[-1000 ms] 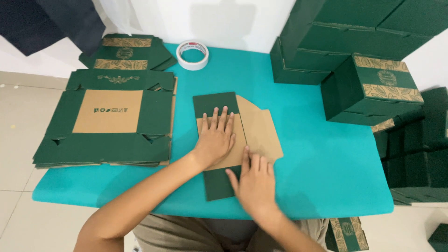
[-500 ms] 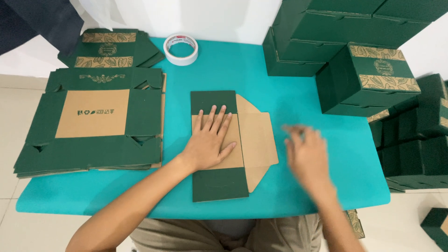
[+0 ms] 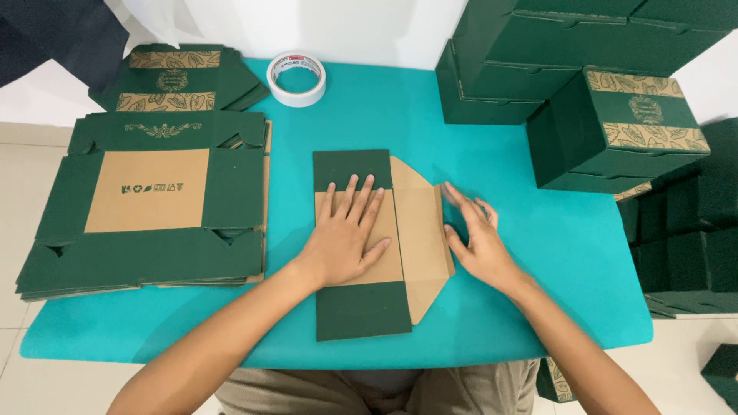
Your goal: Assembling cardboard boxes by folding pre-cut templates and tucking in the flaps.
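Hands work a partly folded flat cardboard box blank (image 3: 361, 307), dark green outside and brown inside, lying at the middle of a turquoise table (image 3: 538, 253). Left hand (image 3: 346, 234) lies flat on its brown centre, fingers spread, pressing down. Right hand (image 3: 475, 238) is open, fingers loosely spread, at the blank's brown right flap edge; contact is unclear. A stack of unfolded green blanks (image 3: 150, 204) sits left, a white tape roll (image 3: 296, 78) beyond, assembled dark green boxes (image 3: 607, 115) at right.
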